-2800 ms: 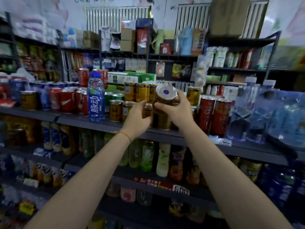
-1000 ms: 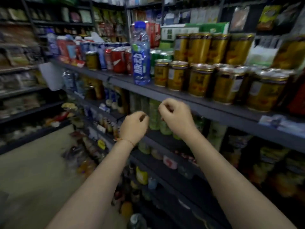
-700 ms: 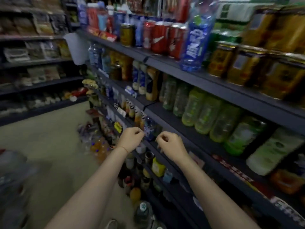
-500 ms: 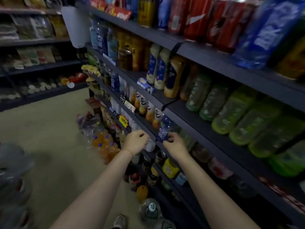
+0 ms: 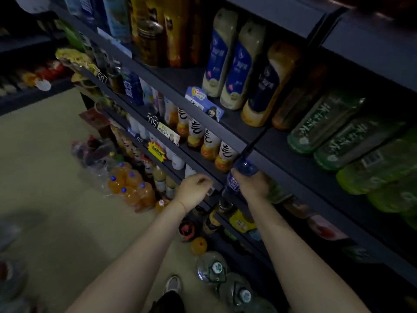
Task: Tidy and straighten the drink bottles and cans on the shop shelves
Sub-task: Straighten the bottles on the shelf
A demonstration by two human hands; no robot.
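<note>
My right hand (image 5: 250,185) grips a blue-capped bottle with a blue label (image 5: 241,170) at the front edge of a low dark shelf (image 5: 279,175). My left hand (image 5: 194,192) hovers just left of it with fingers curled and nothing visible in it. Orange-and-white drink bottles (image 5: 208,141) stand in a row on the shelf behind the blue bottle. Cream bottles with blue labels (image 5: 234,64) and green tea bottles (image 5: 334,129) fill the shelf above.
Packs of orange soda bottles (image 5: 130,188) sit on the beige floor by the shelf foot. Large water jugs (image 5: 214,267) stand on the floor near my shoe (image 5: 172,284). Yellow price tags (image 5: 156,152) hang on shelf edges. Another shelving unit runs along the far left.
My view dropped from the top shelf of gold cans to the lower shelves. Both hands came down, and my right hand has taken hold of the blue bottle.
</note>
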